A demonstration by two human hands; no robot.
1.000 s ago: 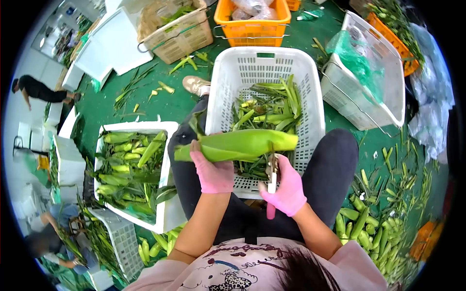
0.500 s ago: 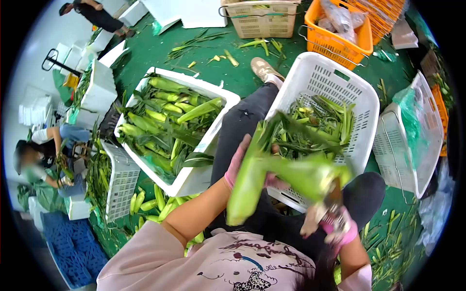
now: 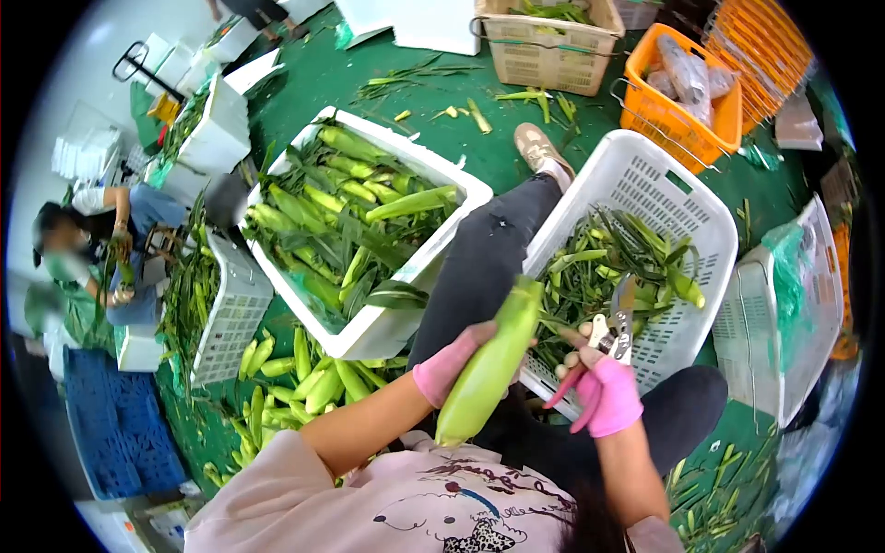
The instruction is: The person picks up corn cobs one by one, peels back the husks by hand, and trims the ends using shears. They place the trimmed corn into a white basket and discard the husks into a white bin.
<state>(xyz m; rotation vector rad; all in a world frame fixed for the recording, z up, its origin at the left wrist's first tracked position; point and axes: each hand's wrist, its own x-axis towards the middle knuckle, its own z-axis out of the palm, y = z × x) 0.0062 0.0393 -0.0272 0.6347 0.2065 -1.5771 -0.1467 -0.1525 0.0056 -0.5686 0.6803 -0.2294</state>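
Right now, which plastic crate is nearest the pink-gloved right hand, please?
The white perforated crate of green trimmings; only it lies beneath the red-handled metal shears.

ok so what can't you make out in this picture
In the head view:
Palm of the left hand: hidden behind the corn ear
Floor of the white basket: buried under husk leaves
Head of the standing person: cut off by the top edge
What the seated person holds: too small and blurred
Contents of the plastic bags: hidden by creased plastic

Green floor (image 3: 323, 78); corn (image 3: 323, 392), crates (image 3: 551, 66), leaf scraps (image 3: 479, 116)
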